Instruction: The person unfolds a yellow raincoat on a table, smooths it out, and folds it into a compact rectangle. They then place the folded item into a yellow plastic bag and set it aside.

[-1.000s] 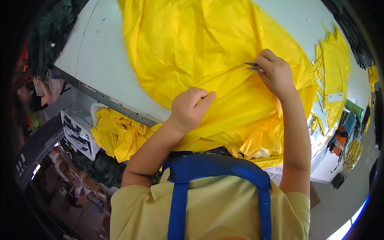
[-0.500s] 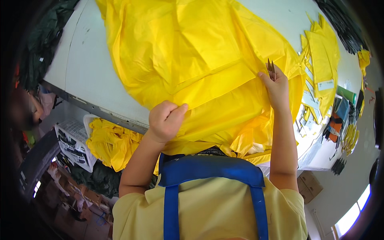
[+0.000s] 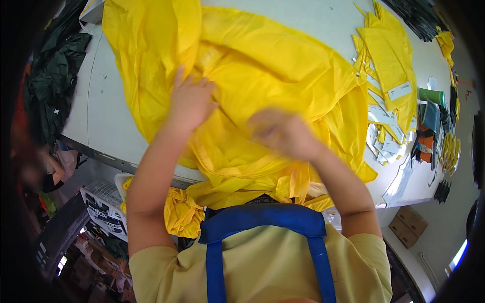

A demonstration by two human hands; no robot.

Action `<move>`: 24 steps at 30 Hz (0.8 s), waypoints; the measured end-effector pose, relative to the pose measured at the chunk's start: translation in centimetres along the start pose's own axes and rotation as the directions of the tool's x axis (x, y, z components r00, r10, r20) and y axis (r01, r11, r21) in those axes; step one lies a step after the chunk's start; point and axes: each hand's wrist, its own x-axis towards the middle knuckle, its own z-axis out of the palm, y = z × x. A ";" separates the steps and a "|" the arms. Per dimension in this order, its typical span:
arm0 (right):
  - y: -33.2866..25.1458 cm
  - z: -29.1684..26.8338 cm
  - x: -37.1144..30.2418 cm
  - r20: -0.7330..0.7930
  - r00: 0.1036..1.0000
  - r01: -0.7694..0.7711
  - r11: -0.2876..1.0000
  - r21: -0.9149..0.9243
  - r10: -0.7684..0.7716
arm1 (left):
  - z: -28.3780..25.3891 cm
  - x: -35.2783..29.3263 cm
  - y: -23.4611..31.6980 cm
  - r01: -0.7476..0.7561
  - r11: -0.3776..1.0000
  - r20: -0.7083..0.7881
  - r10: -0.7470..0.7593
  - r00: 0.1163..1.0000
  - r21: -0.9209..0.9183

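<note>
Under both hands, on the white work table (image 3: 96,101), lies a large yellow garment (image 3: 283,65), rumpled and spilling over the near edge. Right of the grip, a stack of smaller yellow fabric pieces (image 3: 389,50) rests. Left hand (image 3: 189,101) presses flat, fingers spread, on the cloth. Right hand (image 3: 280,132) is blurred against it; I cannot tell its grip.

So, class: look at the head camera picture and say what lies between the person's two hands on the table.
In the head view, only rumpled yellow fabric lies between the left hand and the blurred right hand; no tool or other item shows there.
</note>
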 end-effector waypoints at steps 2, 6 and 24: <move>6.7 -4.8 1.0 -0.360 0.854 -0.444 0.888 -0.123 0.377 | -0.9 -0.3 -1.3 0.250 0.967 0.253 -0.229 0.940 -0.053; 18.9 -13.5 -1.1 -0.620 0.662 -0.740 0.500 -0.450 0.421 | -0.5 -2.4 -2.7 0.342 0.936 0.009 -0.342 0.940 -0.087; -8.4 -8.6 -7.5 0.024 0.852 -0.512 0.842 -0.171 0.523 | -3.7 -0.1 0.5 -0.244 -0.466 -0.027 -0.425 0.905 -0.850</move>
